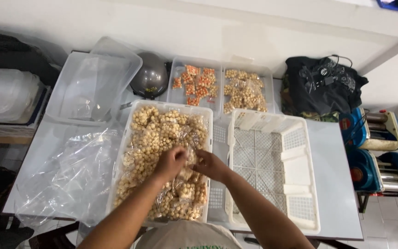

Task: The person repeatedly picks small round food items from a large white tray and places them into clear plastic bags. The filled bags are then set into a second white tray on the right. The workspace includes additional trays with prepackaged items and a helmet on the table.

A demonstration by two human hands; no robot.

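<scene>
A white slatted crate in front of me is filled with several small clear bags of round tan snack balls. Both my hands meet over its right side. My left hand and my right hand pinch one small clear bag between them, just above the pile. To the right stands a second white crate with nothing in it.
A large clear plastic sheet lies at the left. Behind it are a clear bin and a dark dome lid. Two clear trays at the back hold orange snack bags and tan snack bags. A black bag sits right.
</scene>
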